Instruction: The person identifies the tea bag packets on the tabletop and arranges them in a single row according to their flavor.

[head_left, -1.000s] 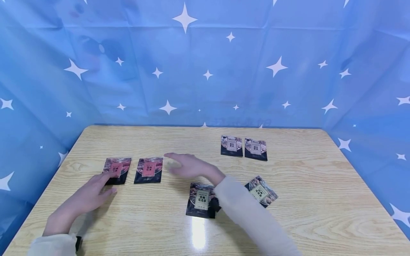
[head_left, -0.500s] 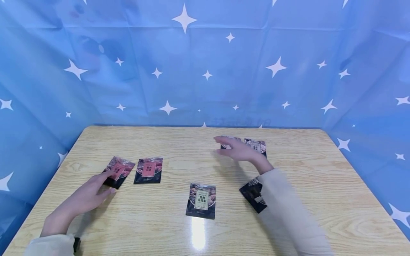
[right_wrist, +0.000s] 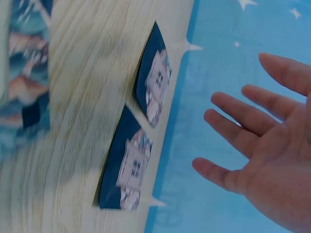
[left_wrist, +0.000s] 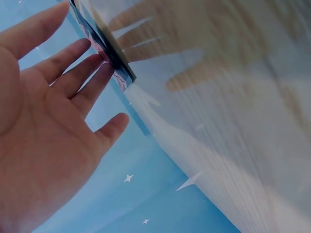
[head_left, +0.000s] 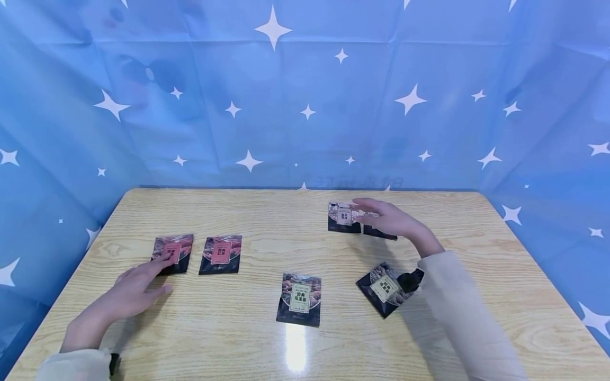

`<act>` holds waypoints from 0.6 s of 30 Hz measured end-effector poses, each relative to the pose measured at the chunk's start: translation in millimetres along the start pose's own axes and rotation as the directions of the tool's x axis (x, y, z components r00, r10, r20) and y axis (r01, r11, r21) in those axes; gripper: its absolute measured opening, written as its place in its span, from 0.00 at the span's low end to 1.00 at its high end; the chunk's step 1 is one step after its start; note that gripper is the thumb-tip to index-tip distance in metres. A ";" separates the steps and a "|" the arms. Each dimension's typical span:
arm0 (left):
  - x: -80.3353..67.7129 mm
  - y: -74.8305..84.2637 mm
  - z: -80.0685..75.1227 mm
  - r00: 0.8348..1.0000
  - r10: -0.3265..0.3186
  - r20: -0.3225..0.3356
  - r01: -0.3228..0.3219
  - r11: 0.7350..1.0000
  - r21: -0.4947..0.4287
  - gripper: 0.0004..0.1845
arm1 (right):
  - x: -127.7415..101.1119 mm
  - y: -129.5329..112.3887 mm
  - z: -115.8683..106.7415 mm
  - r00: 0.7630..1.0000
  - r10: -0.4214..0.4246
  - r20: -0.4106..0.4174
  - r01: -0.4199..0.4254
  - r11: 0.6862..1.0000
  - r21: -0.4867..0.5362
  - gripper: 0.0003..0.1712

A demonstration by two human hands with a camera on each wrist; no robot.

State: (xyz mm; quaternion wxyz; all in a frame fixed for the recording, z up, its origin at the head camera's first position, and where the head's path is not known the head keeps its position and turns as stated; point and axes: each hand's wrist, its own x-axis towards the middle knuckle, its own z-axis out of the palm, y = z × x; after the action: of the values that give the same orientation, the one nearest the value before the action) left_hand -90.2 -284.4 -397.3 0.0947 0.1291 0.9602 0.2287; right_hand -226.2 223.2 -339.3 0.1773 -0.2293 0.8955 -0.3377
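my right hand (head_left: 388, 219) hovers flat, holding nothing, over the grey packets (head_left: 344, 217) at the table's (head_left: 476, 296) far edge; a careless brush could knock them crooked. my left hand (head_left: 135, 288), fingers straight, touches the red packet (head_left: 172, 254).

Six packets lie on the table (head_left: 267, 349): two red (head_left: 221, 254) at 9 o'clock, two grey (head_left: 344, 217) at 1 o'clock, two green (head_left: 299, 298) at 6 o'clock.

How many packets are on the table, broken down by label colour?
Red-label packets: 2, first touched by the left hand, second beside it.
Grey-label packets: 2, one clear, one mostly hidden under the right hand.
Green-label packets: 2, centre and tilted.
Total: 6
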 end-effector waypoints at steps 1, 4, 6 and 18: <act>0.1 -0.2 0.1 1.000 0.000 -0.002 0.000 1.000 0.003 0.32 | -1.6 2.4 -1.8 1.000 0.006 -0.003 -0.006 1.000 0.011 0.32; -0.4 -0.5 0.9 1.000 -0.003 -0.007 0.003 1.000 0.009 0.32 | -6.6 9.1 -7.0 0.999 0.035 -0.012 -0.034 0.999 0.042 0.33; -0.3 -1.5 1.6 1.000 -0.008 -0.007 0.008 1.000 0.013 0.33 | -10.2 13.1 -10.2 0.999 0.040 -0.019 -0.039 0.998 0.045 0.34; 2.1 -3.9 2.0 1.000 -0.009 0.014 0.009 1.000 0.008 0.34 | -20.4 39.1 -4.9 1.000 0.026 -0.013 -0.025 0.999 0.027 0.30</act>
State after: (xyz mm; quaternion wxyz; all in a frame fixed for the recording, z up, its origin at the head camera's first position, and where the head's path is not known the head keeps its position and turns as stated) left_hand -92.5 -286.3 -401.1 0.1022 0.1267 0.9610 0.2234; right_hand -222.9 262.7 -359.4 0.1789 -0.2133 0.8948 -0.3490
